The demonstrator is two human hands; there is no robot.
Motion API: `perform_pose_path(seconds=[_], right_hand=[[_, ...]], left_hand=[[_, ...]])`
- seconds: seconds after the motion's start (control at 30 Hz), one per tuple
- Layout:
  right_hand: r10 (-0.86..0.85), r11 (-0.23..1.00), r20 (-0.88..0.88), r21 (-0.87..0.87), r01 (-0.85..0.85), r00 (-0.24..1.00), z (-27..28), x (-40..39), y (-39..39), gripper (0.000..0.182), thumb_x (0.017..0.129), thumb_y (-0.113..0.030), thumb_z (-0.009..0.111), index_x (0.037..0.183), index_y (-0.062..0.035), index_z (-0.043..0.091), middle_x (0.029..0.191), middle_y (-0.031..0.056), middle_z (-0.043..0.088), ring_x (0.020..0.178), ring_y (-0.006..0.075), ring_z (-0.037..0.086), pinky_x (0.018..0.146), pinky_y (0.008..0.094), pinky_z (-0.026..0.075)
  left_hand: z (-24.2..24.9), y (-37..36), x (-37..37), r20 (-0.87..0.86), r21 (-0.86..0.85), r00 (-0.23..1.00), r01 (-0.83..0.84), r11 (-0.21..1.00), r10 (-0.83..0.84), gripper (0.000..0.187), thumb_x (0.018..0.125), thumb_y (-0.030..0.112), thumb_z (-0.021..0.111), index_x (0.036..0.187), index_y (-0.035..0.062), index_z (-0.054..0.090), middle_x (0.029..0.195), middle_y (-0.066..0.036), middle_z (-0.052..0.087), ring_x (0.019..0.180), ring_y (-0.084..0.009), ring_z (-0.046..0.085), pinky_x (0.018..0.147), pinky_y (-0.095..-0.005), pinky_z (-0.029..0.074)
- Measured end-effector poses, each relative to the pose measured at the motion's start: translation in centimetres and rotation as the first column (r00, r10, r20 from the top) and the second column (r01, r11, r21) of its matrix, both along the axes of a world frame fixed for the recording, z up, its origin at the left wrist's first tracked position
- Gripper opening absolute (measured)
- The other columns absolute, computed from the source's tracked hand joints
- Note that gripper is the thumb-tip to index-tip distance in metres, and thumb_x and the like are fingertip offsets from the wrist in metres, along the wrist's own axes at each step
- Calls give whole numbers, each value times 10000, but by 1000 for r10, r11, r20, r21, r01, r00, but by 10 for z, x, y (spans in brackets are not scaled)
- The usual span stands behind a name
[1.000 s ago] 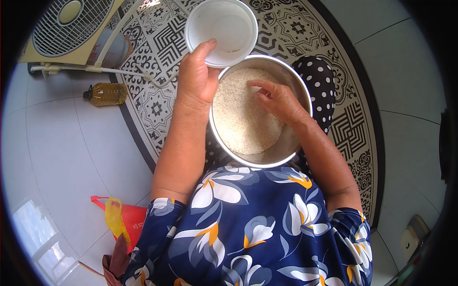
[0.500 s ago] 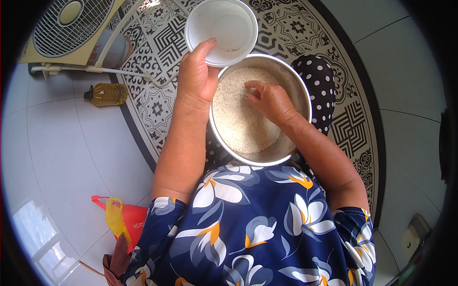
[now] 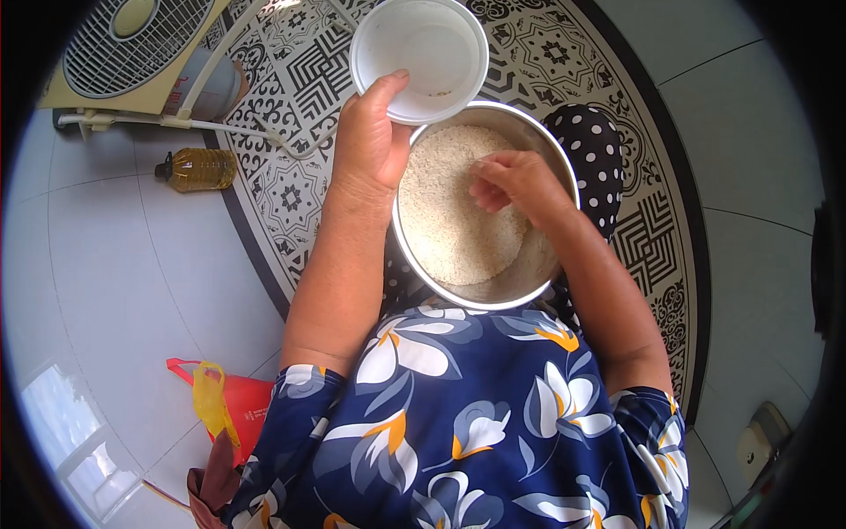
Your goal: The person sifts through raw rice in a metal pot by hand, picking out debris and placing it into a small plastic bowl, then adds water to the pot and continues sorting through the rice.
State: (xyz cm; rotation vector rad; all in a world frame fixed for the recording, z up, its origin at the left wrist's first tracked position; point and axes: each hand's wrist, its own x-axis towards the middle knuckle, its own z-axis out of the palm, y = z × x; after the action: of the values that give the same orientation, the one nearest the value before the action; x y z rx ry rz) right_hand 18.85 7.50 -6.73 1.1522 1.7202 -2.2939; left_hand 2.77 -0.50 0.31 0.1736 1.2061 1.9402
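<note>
My left hand grips a white plastic tub by its rim, thumb inside. The tub is tilted so its inside faces me, and a few small brownish specks lie near its lower edge. Below it, a round metal pot rests at my lap, holding a wide bed of pale rice grains. Over the rice hovers my right hand, its thumb and index finger pressed together and the other fingers curled. Whatever the fingertips may hold is too small to see.
A fan lies at the upper left beside a bottle of yellow oil. A red bag with a yellow bag is at my left. Beneath the pot spreads a black-and-white patterned mat.
My right hand has shifted slightly right and down over the rice, its fingers curling closer together. The tub and pot appear slightly further right in view.
</note>
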Motion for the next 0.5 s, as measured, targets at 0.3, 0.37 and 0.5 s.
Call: perform_pose_path(seconds=[0.3, 0.37, 0.5], right_hand=[[-21, 872, -144, -486, -52, 989, 9, 6, 12, 367, 921, -243, 418, 1070, 70, 537, 922, 184, 639, 796, 237, 641, 728, 324, 533], [-22, 868, -154, -494, -58, 988, 12, 6, 13, 376, 921, -241, 402, 1079, 75, 532, 942, 191, 635, 809, 241, 640, 741, 328, 530], [-9, 855, -207, -509, -99, 978, 13, 6, 13, 385, 910, -216, 372, 1104, 81, 523, 997, 202, 623, 846, 246, 634, 785, 335, 519]], left_hand=[[-4, 2, -3, 36, 20, 999, 9, 1000, -10, 394, 827, 71, 558, 1178, -57, 433, 1120, -163, 536, 1058, -262, 538, 923, -423, 459], [-5, 2, -3, 27, 19, 1000, 3, 1000, -4, 394, 828, 75, 559, 1180, -51, 434, 1120, -163, 535, 1056, -267, 539, 904, -439, 474], [-6, 2, -4, 32, 16, 999, 17, 1000, -17, 401, 827, 78, 562, 1183, -50, 431, 1119, -166, 532, 1055, -275, 537, 891, -456, 481]])
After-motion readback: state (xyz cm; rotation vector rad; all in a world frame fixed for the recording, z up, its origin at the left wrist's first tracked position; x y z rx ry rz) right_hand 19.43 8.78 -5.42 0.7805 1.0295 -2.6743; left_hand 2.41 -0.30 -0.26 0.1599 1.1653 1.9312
